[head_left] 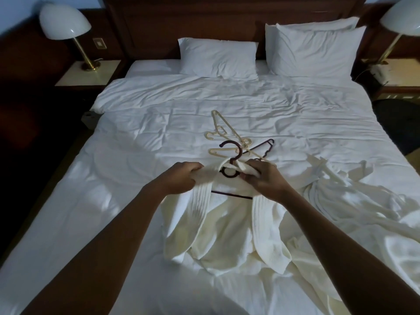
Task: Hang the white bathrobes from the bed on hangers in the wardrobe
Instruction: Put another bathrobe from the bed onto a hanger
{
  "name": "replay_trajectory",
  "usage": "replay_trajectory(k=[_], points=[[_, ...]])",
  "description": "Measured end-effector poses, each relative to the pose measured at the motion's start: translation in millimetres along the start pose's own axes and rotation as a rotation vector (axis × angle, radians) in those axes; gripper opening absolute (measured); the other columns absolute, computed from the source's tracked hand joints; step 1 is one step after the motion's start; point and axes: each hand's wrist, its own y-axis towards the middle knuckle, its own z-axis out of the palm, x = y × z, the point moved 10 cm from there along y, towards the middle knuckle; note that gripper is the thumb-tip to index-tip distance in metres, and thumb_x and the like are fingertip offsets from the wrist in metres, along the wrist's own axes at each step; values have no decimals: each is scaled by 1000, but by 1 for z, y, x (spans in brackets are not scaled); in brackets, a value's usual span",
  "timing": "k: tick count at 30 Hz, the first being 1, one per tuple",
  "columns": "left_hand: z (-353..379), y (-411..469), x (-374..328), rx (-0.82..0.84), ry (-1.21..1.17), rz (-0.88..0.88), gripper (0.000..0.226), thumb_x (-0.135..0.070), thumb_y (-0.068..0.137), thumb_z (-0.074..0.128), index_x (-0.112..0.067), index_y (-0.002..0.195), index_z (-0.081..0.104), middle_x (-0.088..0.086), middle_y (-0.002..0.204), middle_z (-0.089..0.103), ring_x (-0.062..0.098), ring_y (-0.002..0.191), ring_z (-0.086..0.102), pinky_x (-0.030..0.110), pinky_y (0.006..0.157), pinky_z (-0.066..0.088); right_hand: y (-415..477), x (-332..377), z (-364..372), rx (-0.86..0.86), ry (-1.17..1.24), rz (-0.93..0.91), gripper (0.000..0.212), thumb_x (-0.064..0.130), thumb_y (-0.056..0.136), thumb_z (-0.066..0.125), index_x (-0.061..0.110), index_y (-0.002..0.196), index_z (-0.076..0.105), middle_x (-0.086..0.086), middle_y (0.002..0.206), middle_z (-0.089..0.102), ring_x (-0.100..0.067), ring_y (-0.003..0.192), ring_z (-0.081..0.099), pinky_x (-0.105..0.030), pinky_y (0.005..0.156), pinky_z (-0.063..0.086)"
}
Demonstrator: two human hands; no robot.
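Note:
A cream-white bathrobe (pixel 223 228) lies spread on the bed (pixel 113 201) in front of me, draped over a dark maroon hanger (pixel 231 155) whose hook sticks up past the collar. My left hand (pixel 181 177) grips the robe's left shoulder over the hanger. My right hand (pixel 264 178) pinches the collar on the right side, close to the hanger's neck. Another white bathrobe (pixel 341 201) lies crumpled to the right. Loose beige hangers (pixel 223 130) and a dark one (pixel 263 147) lie just beyond my hands.
Two white pillows (pixel 218 57) lean at the wooden headboard. Bedside tables carry a white dome lamp on the left (pixel 64 21) and another on the right (pixel 402 17). Dark floor runs along both sides of the bed. No wardrobe is in view.

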Motion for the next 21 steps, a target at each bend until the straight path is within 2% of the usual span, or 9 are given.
replay_trajectory(k=[2,5,8,9,11,13,16,19,21], points=[[4,1,-9,31,-35,12,39,-23,92,65,-30,130,60,-15,119,63,7,107,59,21,77,43,3,-1,-2,37,5,-1,15,25,91,72,26,80,62,14,70,54,-3,65,49,-29,63,38],[6,5,-23,-46,-58,36,15,-28,99,63,-17,109,67,1,102,69,21,95,63,30,74,45,6,0,-5,98,33,16,9,17,90,73,25,93,69,14,80,60,-3,72,54,-29,70,40],[7,6,-24,-111,-78,67,13,-22,99,63,-15,108,68,-1,101,69,19,94,60,28,77,42,11,25,-17,59,125,-1,29,30,87,75,25,115,69,9,109,71,-7,102,66,-27,89,50],[7,7,-25,-113,-66,75,14,-21,99,63,-16,110,69,-4,101,68,16,93,59,28,76,41,14,36,-21,40,167,1,28,35,89,73,26,115,71,9,111,72,-8,107,68,-26,93,52],[8,8,-26,-113,-39,83,13,-22,99,62,-17,109,69,-6,98,66,14,89,57,30,77,38,20,61,-27,6,146,-30,18,35,96,65,23,98,77,6,98,76,-10,97,72,-29,91,55],[3,8,-24,-115,-47,71,13,-27,98,63,-18,105,68,-5,96,67,16,87,58,35,77,40,25,71,-34,-52,95,-27,26,26,99,58,17,80,75,1,79,75,-12,81,72,-33,83,55],[-4,5,-6,-99,52,58,16,-35,96,64,-20,98,65,-5,90,66,15,85,58,33,76,41,24,63,-50,-158,118,33,31,24,101,57,15,76,73,-2,70,71,-12,71,70,-27,70,51],[-9,-1,13,-73,36,37,20,-40,98,63,-21,89,63,-4,85,65,13,82,58,34,74,41,16,56,-56,-235,102,33,33,25,104,56,17,75,70,2,67,69,-6,66,67,-20,69,48],[-15,-7,25,-78,-45,31,21,-39,100,62,-21,91,68,0,86,68,16,83,61,32,76,42,11,44,-52,-260,101,63,33,24,104,55,17,74,69,2,67,69,-8,67,67,-24,70,50]])
